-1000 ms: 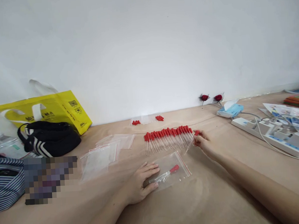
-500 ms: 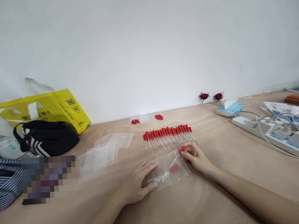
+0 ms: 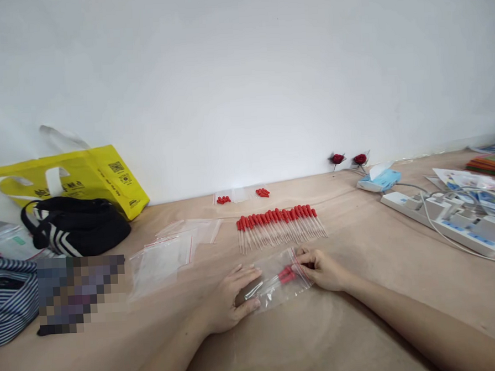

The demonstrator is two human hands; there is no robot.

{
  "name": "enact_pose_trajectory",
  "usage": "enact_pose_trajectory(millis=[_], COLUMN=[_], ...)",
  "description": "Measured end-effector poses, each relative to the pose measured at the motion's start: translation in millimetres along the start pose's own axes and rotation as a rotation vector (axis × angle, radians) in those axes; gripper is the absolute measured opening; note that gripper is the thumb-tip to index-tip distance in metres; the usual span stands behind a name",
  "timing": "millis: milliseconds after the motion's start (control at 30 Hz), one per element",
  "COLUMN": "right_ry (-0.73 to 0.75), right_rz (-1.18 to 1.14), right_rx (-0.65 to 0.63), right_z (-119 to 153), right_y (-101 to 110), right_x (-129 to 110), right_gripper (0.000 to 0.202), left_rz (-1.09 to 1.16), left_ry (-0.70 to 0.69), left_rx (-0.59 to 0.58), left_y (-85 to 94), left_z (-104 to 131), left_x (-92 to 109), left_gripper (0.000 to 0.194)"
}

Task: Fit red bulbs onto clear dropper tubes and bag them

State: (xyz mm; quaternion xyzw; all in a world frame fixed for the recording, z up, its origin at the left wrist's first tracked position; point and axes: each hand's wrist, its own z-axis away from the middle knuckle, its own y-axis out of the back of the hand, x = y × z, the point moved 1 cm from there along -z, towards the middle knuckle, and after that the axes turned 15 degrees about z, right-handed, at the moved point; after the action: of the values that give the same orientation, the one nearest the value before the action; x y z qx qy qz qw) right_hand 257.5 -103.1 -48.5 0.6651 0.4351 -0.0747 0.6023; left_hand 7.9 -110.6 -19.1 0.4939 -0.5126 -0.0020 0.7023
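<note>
A clear zip bag point(image 3: 274, 300) with a red line along its mouth lies flat between my hands. Inside it are two droppers point(image 3: 286, 274) with red rubber bulbs and clear stems pointing left. My left hand point(image 3: 234, 297) rests on the bag's closed end, thumb and fingers spread apart. At the mouth on the right, my right hand point(image 3: 316, 267) is closed, its fingertips at the bulb of one dropper; the exact grip is partly hidden. Just beyond the bag, a row of similar droppers point(image 3: 276, 225) lies side by side, bulbs away from me.
Several flat zip bags point(image 3: 164, 262) overlap at left. Bags with loose red bulbs point(image 3: 262, 193) lie by the wall. A yellow tote point(image 3: 93, 177) and black pouch point(image 3: 92, 227) stand far left. At right are a tissue pack point(image 3: 380, 178), power strip point(image 3: 444, 225) and cable.
My right hand has pushed the dropper it held from the bag's mouth leftward into the bag, beside the other one. The left hand has stayed in place on the bag.
</note>
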Motion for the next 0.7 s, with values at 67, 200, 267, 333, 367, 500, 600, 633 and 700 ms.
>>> enact_pose_trajectory(millis=[67,200,267,333,367,500,600,633,700], right_ry=[0.001,-0.246,-0.43,-0.502,-0.535,-0.638,-0.688,-0.7,-0.721], right_rz=[-0.008,0.059,0.239,0.31,0.342,0.426,0.455,0.458,0.455], right_rx=[-0.017,0.162,0.268,0.313,0.326,0.332,0.305,0.297,0.29], right_z=[-1,-20,-38,-59,-69,-97,-104,-106,-107], right_y=[2,17,29,39,43,43,35,33,29], right_x=[4,32,47,57,61,67,68,68,68], right_gripper=[0.021,0.015,0.012,0.009,0.01,0.015,0.014,0.013,0.01], left_rz=[0.003,0.01,0.028,0.041,0.042,0.028,0.032,0.035,0.038], left_ry=[-0.028,-0.032,-0.038,-0.035,-0.032,-0.035,-0.04,-0.042,-0.046], left_rx=[-0.008,-0.003,0.013,0.023,0.023,0.017,0.024,0.029,0.038], left_y=[0.0,-0.5,-0.9,-1.3,-1.5,-2.1,-2.4,-2.5,-2.8], left_z=[-1,-1,-1,-1,-1,-1,-1,-1,-1], left_x=[0,-3,-4,-6,-6,-7,-7,-7,-8], left_gripper=[0.044,0.039,0.036,0.034,0.033,0.035,0.036,0.036,0.036])
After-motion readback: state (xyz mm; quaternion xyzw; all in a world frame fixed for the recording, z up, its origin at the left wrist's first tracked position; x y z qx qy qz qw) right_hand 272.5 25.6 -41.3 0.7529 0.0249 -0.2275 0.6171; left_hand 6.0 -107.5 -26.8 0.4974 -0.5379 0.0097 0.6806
